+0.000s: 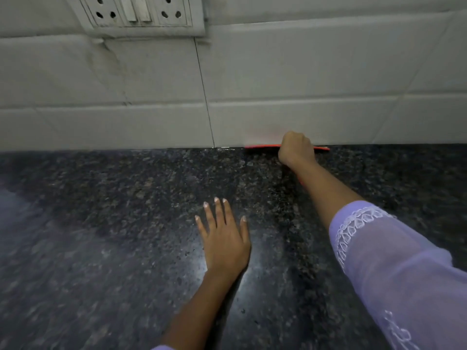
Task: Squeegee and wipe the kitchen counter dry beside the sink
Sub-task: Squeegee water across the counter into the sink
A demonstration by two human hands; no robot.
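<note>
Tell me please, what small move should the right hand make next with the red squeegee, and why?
Probably draw the squeegee straight back toward the body. The right hand grips it with its blade against the foot of the tiled wall, so it cannot go further, and the granite counter in front appears still wet.

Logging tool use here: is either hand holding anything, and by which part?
The right hand is fisted around the handle of a red squeegee, blade at the wall's foot. The left hand lies flat on the counter, holding nothing.
</note>
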